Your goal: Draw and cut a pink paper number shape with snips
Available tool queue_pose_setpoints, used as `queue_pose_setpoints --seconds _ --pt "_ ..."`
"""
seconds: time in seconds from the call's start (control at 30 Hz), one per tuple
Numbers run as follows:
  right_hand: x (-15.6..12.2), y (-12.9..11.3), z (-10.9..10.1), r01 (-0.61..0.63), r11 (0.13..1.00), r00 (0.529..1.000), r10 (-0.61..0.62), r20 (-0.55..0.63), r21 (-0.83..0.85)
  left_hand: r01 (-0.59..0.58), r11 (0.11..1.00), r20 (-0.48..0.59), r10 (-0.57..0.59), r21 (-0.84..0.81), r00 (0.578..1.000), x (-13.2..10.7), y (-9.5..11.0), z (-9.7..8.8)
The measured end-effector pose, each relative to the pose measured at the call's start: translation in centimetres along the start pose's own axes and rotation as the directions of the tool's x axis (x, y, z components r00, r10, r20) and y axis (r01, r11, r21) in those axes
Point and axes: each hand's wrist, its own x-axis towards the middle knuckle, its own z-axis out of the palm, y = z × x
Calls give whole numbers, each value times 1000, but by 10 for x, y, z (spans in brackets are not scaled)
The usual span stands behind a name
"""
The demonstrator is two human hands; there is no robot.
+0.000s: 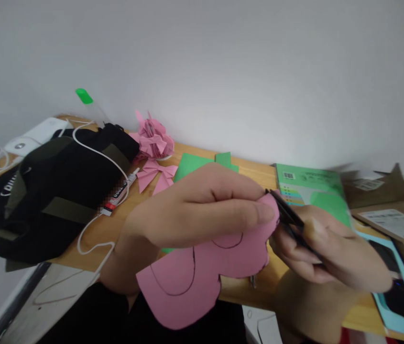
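Note:
My left hand [219, 205] pinches a sheet of pink paper [194, 291] near its upper right corner, thumb on the near face. Curved dark lines are drawn on the paper, and its lower and right edges are cut in scallops. In my right hand [327, 248] is a dark pair of scissors [289, 215], its blades at the paper's right edge beside my left fingertips. My right fingers wrap round the handles, which are mostly hidden. Behind my left hand lie green paper [194, 165] and a folded pink paper bow [157, 174].
A black bag [69, 191] with a white cable [104, 155] over it fills the left. Pink folded papers [153, 138] stand in a cluster by the wall. On the right are a green pack [309, 181], a cardboard box [395, 205] and a dark phone [398, 291] on light blue.

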Motion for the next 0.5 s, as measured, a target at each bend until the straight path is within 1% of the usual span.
queue_pose_setpoints --seconds 0.03,0.07,0.1,0.2,0.27,0.33,0.37,0.4,0.5 --pt "0 1 0 6 999 1000 -7 20 38 -4 1000 -79 4 -6 997 -1 0 3" --pt "0 1 0 16 996 999 -20 44 88 -19 1000 -125 18 -12 992 -3 0 6" --pt "0 2 0 32 990 997 -41 65 135 -20 1000 -122 18 -15 992 -4 0 9" --pt "2 5 -1 65 985 995 -76 62 160 -42 998 -114 38 -36 993 -5 0 10" --pt "2 6 -2 62 987 994 -74 75 150 -43 998 -39 41 -53 998 -2 -1 4" --pt "3 6 -2 67 989 993 -78 85 129 -26 997 129 35 -66 991 2 -1 -5" --pt "3 6 -2 75 990 992 -86 88 118 -25 997 171 37 -72 985 4 -2 -8" --pt "3 6 -2 88 990 992 -97 85 110 -21 997 196 35 -73 980 6 -2 -11" --pt "3 8 -2 125 987 989 -133 70 104 -22 997 192 36 -77 981 7 -3 -15"
